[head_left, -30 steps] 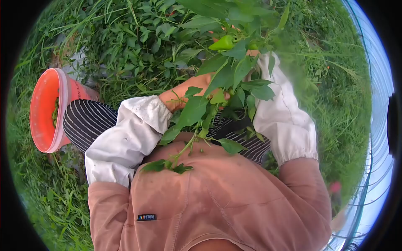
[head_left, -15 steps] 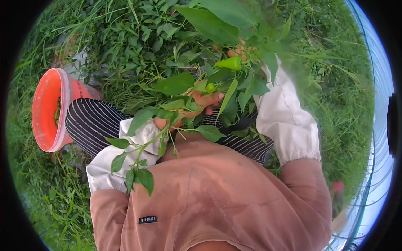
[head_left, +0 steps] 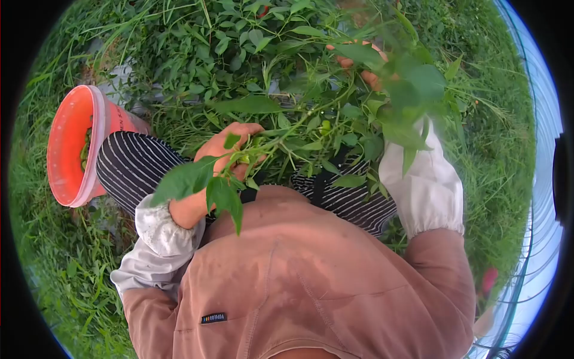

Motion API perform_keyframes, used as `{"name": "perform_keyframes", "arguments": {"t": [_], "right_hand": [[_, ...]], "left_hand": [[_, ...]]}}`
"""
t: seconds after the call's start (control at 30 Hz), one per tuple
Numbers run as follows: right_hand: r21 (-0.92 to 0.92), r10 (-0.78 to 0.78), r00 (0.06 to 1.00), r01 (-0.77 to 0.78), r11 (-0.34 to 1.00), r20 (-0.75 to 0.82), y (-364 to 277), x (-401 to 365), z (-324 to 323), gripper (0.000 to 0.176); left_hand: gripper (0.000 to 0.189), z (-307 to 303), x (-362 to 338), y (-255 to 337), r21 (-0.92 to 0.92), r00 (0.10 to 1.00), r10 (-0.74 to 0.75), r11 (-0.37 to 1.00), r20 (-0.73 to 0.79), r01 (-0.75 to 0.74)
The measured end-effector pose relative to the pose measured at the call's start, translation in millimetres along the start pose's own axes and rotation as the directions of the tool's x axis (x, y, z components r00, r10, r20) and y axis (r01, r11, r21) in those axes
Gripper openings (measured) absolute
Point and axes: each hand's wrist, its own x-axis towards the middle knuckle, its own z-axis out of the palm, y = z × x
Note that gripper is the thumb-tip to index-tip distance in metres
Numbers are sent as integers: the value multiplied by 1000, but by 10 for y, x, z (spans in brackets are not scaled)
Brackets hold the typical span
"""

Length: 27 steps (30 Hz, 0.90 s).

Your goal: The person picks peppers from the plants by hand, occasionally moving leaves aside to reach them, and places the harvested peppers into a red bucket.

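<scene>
**Grass underfoot, greenery up to the chest: left hand clamped on a leafy branch**

Grass (head_left: 60, 275) everywhere, long and tangled. We're outdoors in daylight, looking straight down the person's front into a bank of green plants (head_left: 197, 54). A grey patch (head_left: 119, 81) of ground covering peeks through at upper left. Along the far right edge runs a pale mesh (head_left: 541, 197), curved by the lens.

Now the action. The left hand (head_left: 230, 146) is closed tight around the leafy branch (head_left: 302, 115), which slants up and to the right from that fist, across the lap, toward the right hand (head_left: 362, 63). That hand is high up and deep in the foliage. A few fingertips show, but leaves cover the rest, so I can't tell whether it grips or lies open. Big leaves (head_left: 191, 179) hang in front of the left wrist too, right in the camera's way.

Just beside the left knee sits an orange bucket (head_left: 66, 131), tipped toward us, with something green lying inside. A striped trouser leg (head_left: 134, 170) presses against its wall. White sleeve covers (head_left: 427, 185) sheathe both forearms, the left one smudged. The brownish-pink top (head_left: 311, 269) fills the bottom of the view and shows damp patches.

Any writing? One small dark tag (head_left: 211, 318) sits low on the top, with coloured letters too small to read. At lower right there's a pink blur I can't make out.
</scene>
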Motion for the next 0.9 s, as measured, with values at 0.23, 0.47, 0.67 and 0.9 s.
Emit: {"name": "perform_keyframes", "arguments": {"t": [0.23, 0.47, 0.67, 0.9], "right_hand": [[-475, -187, 945, 38, 879, -270, -55, -181, -177, 24], [-837, -346, 797, -544, -55, -495, -6, -505, -535, 33], [-581, -302, 860, -503, -640, -411, 227, -656, -775, 49], [-784, -272, 874, -483, -390, -403, 362, -625, -557, 75]], "left_hand": [[25, -887, -1, -40, -403, 794, -603, 710, 76, 578], [34, -2171, -89, -72, -77, 609, -351, 900, -711, 429], [54, -3259, -709, -678, 394, 435, -369, 184, -822, 900], [66, -3333, -856, -1245, 736, 741, -419, 214, -525, 642]]}}
